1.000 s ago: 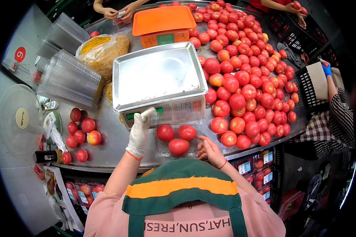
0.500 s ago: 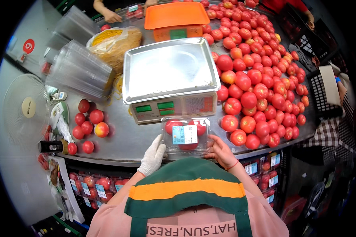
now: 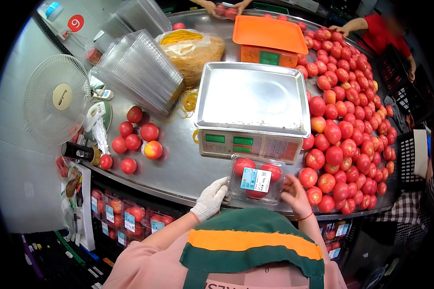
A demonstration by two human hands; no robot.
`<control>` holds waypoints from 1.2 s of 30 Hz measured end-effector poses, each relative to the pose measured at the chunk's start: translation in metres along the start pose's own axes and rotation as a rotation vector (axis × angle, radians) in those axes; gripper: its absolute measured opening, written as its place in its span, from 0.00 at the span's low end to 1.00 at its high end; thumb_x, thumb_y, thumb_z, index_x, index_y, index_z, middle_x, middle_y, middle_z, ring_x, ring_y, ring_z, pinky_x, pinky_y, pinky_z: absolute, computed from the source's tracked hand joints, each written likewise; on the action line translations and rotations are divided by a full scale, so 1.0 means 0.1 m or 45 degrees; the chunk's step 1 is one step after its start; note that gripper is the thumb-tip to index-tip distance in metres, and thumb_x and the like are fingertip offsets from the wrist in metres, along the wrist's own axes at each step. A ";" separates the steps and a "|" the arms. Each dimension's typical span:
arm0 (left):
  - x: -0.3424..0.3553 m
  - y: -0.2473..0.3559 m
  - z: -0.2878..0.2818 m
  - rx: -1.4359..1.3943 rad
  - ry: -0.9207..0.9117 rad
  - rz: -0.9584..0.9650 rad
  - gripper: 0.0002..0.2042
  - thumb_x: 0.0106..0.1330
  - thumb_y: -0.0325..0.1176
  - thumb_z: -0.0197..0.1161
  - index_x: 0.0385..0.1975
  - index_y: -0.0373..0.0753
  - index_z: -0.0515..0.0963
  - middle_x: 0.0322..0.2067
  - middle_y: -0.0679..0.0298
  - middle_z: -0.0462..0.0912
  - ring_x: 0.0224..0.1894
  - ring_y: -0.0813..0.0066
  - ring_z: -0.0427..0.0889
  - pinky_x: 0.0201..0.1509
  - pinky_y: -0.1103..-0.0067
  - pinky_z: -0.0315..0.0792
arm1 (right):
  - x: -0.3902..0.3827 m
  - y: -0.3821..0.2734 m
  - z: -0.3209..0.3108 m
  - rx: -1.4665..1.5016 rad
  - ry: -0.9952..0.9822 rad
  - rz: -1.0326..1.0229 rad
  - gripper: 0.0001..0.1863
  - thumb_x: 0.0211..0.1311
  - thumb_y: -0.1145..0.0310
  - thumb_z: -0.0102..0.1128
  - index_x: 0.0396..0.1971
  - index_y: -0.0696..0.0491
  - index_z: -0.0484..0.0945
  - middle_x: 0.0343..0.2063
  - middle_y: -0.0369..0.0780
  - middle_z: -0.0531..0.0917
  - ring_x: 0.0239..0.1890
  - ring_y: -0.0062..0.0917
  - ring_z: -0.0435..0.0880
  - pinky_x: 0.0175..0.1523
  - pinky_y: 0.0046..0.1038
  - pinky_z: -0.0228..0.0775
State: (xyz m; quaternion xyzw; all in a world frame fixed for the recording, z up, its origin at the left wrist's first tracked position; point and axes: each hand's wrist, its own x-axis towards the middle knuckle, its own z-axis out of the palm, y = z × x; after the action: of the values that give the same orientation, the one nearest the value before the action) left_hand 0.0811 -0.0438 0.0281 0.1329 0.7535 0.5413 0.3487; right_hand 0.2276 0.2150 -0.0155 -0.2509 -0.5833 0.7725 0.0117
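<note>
A clear plastic clamshell box of red tomatoes, with a blue-and-white label on its lid, is between my two hands at the table's front edge. My left hand, in a white knitted glove, has its fingers against the box's left side. At the right side, my bare right hand bends its fingers along the edge, a red string around its wrist. Just beyond the box stands a digital scale with a bare metal pan.
Loose tomatoes heap on the right; several more lie left. Stacked clear containers, a bag of yellow rubber bands, an orange scale and a fan surround the table. Packed boxes sit below. Other people's hands reach in.
The whole view has shifted, so the scene sits further right and lower. The box is slightly turned clockwise, still between my hands. At the far right, another person's hand now reaches the tomato heap.
</note>
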 end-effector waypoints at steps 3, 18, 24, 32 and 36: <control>-0.01 0.06 -0.09 0.094 0.099 0.032 0.16 0.67 0.30 0.46 0.53 0.33 0.69 0.39 0.59 0.78 0.40 0.75 0.77 0.46 0.79 0.71 | 0.24 -0.33 0.16 -0.380 0.174 -0.376 0.29 0.52 0.74 0.60 0.57 0.56 0.65 0.51 0.41 0.69 0.53 0.26 0.70 0.47 0.25 0.70; 1.14 0.09 -1.28 0.767 0.802 0.361 0.15 0.60 0.34 0.57 0.44 0.35 0.76 0.41 0.54 0.78 0.45 0.61 0.77 0.50 0.73 0.69 | 0.10 -0.09 0.65 -0.273 -0.274 0.285 0.20 0.43 0.63 0.73 0.22 0.52 0.67 0.18 0.28 0.67 0.21 0.11 0.63 0.25 0.17 0.56; 1.69 0.20 -1.53 1.279 0.737 0.032 0.14 0.59 0.39 0.57 0.42 0.40 0.76 0.44 0.53 0.74 0.47 0.54 0.74 0.53 0.68 0.67 | -0.02 -0.18 0.54 -0.368 -0.203 0.321 0.15 0.50 0.67 0.69 0.24 0.54 0.68 0.20 0.30 0.71 0.23 0.11 0.67 0.26 0.17 0.60; 1.01 0.40 -1.23 0.017 0.556 0.263 0.06 0.67 0.29 0.50 0.33 0.36 0.73 0.27 0.64 0.76 0.29 0.78 0.76 0.36 0.81 0.71 | 0.20 -0.70 0.56 -0.925 0.225 -0.390 0.10 0.53 0.72 0.61 0.34 0.60 0.75 0.27 0.41 0.78 0.27 0.25 0.78 0.34 0.22 0.71; 0.56 0.70 -0.55 -0.186 -0.098 0.312 0.04 0.67 0.29 0.50 0.34 0.36 0.70 0.27 0.66 0.77 0.27 0.83 0.74 0.33 0.85 0.71 | 0.46 -1.04 1.10 -0.811 -0.162 -0.821 0.15 0.52 0.73 0.61 0.40 0.59 0.74 0.41 0.45 0.77 0.44 0.35 0.76 0.49 0.30 0.69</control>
State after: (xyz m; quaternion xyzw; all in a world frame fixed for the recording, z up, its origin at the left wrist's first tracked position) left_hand -0.0087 -0.0243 0.0796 0.2188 0.6763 0.6277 0.3175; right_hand 0.1144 0.1638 0.0826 0.0005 -0.8395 0.5255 0.1380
